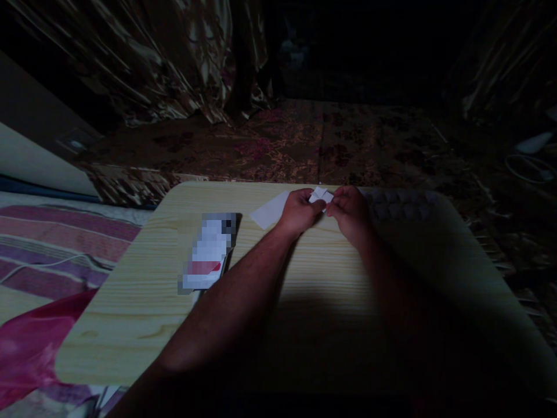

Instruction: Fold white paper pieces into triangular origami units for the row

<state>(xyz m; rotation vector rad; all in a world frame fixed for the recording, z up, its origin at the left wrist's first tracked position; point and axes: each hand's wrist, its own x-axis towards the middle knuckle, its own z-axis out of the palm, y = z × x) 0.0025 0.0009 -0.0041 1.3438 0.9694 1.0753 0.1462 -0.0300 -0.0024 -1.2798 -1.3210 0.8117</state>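
Observation:
Between my two hands, near the far edge of the table, is a small folded white paper [321, 196] with crease lines across it. My left hand [302, 210] grips its left side, the thumb lying along the near edge. On the right side, the fingers of my right hand [351, 210] pinch it. A flat sheet of white paper [268, 212] lies on the table just left of my left hand, partly covered by it. Several small folded pieces [398, 204] stand in rows to the right of my right hand, dim in shadow.
A pale wooden table [143, 278] with rounded corners carries everything. A blurred-out, phone-like device [209, 249] rests left of my left forearm. Striped bedding [65, 232] and a pink cloth [39, 342] lie at the left. Patterned fabric [261, 145] and curtains [187, 52] are beyond.

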